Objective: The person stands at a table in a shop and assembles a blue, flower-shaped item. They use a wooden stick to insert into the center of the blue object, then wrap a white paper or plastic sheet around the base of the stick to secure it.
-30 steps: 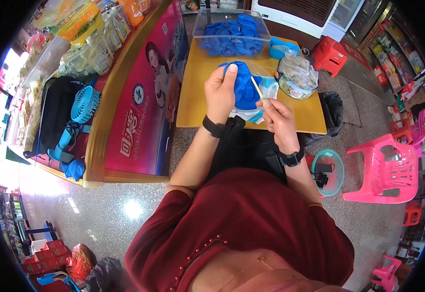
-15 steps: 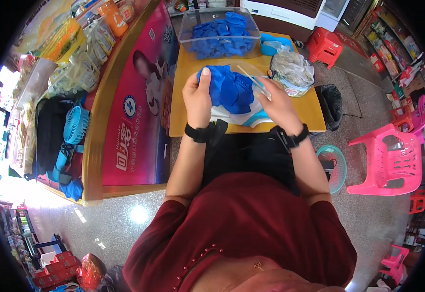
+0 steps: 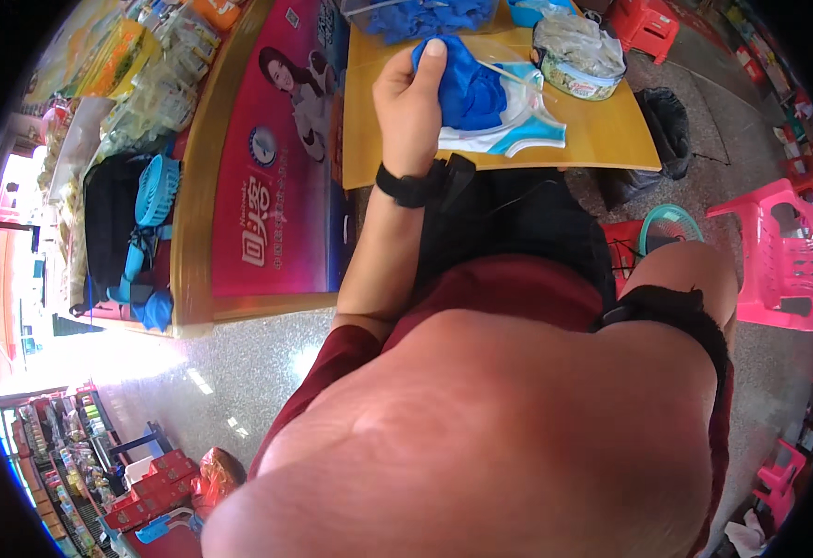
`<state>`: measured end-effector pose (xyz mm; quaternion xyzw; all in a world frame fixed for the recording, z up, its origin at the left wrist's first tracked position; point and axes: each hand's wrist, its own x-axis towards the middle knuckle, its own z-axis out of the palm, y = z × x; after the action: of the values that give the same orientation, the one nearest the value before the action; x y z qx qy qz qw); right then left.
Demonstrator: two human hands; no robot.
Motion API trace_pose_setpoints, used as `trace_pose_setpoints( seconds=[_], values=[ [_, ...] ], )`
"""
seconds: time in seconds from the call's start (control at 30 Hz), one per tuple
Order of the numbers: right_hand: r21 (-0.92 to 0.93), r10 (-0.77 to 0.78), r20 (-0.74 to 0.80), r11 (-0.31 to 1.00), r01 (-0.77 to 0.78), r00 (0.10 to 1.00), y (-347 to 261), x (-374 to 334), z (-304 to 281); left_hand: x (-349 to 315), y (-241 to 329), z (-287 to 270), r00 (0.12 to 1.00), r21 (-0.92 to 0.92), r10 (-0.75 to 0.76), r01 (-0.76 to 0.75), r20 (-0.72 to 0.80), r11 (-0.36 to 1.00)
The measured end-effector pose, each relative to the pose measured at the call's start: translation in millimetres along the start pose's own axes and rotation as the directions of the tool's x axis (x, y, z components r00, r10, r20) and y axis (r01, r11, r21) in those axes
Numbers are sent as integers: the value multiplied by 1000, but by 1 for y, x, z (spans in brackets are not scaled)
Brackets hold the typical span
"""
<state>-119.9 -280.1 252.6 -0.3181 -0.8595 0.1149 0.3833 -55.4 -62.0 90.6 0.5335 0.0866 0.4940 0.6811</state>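
Observation:
My left hand point(image 3: 409, 98) is closed on a crumpled blue cloth point(image 3: 472, 93), its thumb pressed on the upper left corner. The cloth hangs over the near part of the yellow table point(image 3: 602, 139). Beneath and beside it lies a white cloth piece with turquoise panels point(image 3: 529, 133). A thin pale stick point(image 3: 511, 74) slants out from the blue cloth's right side; whether it is attached cannot be made out. My right hand point(image 3: 481, 409) is raised very near the camera, large and blurred, covering the lower middle; its fingers cannot be made out. Black straps circle both wrists.
A clear tub of blue cloth pieces point(image 3: 425, 20) stands at the table's far side. Right of it are a blue basket point(image 3: 529, 13) and a round container topped with crumpled plastic point(image 3: 583, 58). A counter point(image 3: 193, 232) borders the left; a pink chair point(image 3: 783, 251) stands right.
My right hand has left the stick and come up close to the camera. The left hand still grips the blue cloth. The whole view has shifted, so the table sits higher.

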Motion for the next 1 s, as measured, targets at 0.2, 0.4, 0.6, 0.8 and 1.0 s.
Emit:
trace_pose_setpoints(
  seconds=[0.2,0.4,0.6,0.8,1.0],
  values=[
    [-32,-27,10,999,27,1000,-4,3,21,-8,13,6,1000,-16,29,-28,10,999],
    [-20,-35,-3,999,35,999,-4,-11,22,-7,11,6,999,-26,26,-25,28,999],
    [-105,54,-35,993,-57,998,-16,-27,8,-6,-2,4,1000,-50,6,-5,19,999],
    [-194,72,-92,977,-88,993,-16,-27,6,-4,8,6,1000,29,-21,20,11,999],
    [-158,119,-330,971,-179,936,-8,-43,-24,-2,2,-4,999,76,-33,35,-16,996]
  ],
)
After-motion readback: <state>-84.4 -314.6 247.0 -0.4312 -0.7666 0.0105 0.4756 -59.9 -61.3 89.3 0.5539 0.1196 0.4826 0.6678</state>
